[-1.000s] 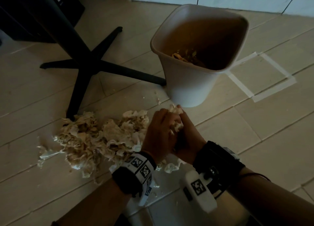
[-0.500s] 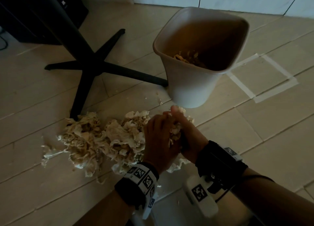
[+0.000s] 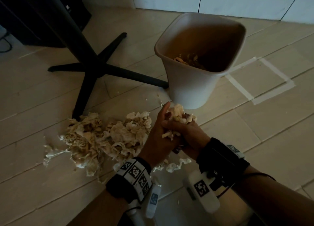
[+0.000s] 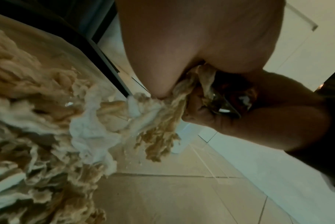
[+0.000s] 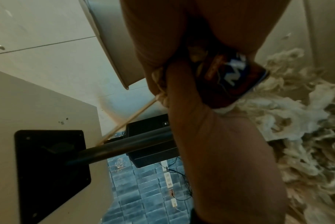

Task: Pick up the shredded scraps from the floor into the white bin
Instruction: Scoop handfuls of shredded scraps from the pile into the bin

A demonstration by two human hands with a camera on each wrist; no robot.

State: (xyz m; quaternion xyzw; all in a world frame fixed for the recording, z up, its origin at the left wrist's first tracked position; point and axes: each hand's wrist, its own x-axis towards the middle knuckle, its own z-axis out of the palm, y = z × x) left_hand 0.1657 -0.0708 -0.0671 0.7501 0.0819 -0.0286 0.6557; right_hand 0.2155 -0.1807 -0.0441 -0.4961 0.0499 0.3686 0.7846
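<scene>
Pale shredded scraps (image 3: pixel 105 137) lie heaped on the tiled floor, left of my hands. The white bin (image 3: pixel 192 90) stands upright just beyond them, with some scraps (image 3: pixel 188 59) at its bottom. My left hand (image 3: pixel 159 137) and right hand (image 3: pixel 190 132) are pressed together, holding a clump of scraps (image 3: pixel 178 113) between them, low in front of the bin. In the right wrist view a dark blue and red wrapper (image 5: pixel 230 75) is caught in the clump, and the bin wall (image 5: pixel 113 45) is close. Strands (image 4: pixel 163 121) hang below the left hand (image 4: pixel 182 45).
A black table base (image 3: pixel 95 69) spreads its legs left of the bin, one leg tip touching the pile. A black box (image 3: pixel 42 13) stands at the back left. White tape (image 3: pixel 246 90) marks a square on the floor at right. A few loose scraps (image 3: pixel 176 164) lie under my wrists.
Both hands have tightened round the clump and lifted it slightly towards the bin. A few loose pieces have stayed on the floor beneath them.
</scene>
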